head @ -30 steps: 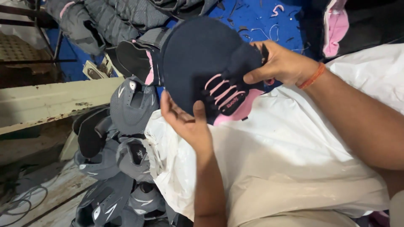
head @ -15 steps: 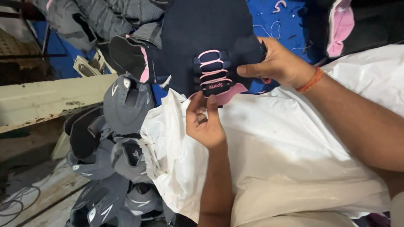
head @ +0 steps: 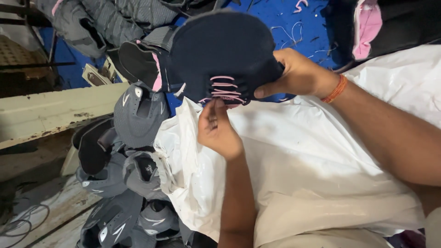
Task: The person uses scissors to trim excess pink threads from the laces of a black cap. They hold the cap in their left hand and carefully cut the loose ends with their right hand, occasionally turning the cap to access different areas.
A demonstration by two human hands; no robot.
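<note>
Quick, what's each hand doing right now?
Left hand: fingertips pinching the pink laces.
Right hand: closed, holding the dark shoe upper.

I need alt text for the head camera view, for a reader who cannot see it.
Two bare hands hold a dark navy shoe upper with pink stitched bars over a white plastic sack: the right hand grips its edge, and the left hand pinches at the pink stitching. Grey shoe uppers lie piled at the left.
</note>
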